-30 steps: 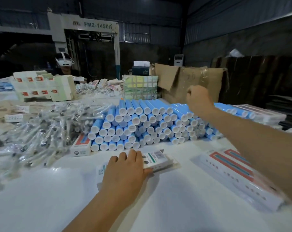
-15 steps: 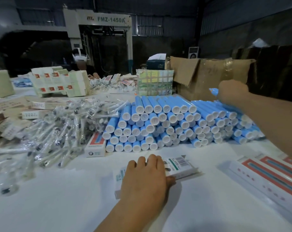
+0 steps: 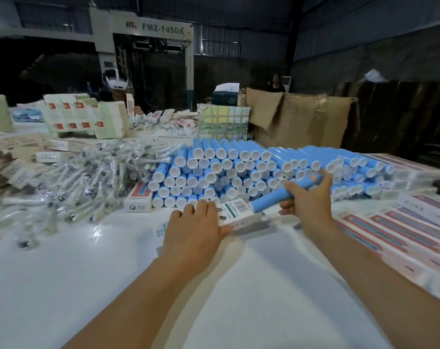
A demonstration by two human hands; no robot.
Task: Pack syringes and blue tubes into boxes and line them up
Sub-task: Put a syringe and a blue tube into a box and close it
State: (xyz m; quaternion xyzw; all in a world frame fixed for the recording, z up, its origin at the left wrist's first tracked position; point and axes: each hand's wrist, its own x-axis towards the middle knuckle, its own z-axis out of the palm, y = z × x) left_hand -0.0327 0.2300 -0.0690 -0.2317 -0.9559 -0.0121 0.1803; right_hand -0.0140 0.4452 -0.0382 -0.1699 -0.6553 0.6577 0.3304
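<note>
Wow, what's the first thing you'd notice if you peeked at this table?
The big stack of blue tubes with white caps, piled in the middle of the white table, grabs the eye first. To its left lies a glittery heap of syringes in clear wrappers. Up front, the right hand holds one blue tube next to a small white box that the left hand rests on.

The syringes (image 3: 95, 182) lie left of the tube stack (image 3: 234, 170), the box (image 3: 235, 214) before it.
</note>
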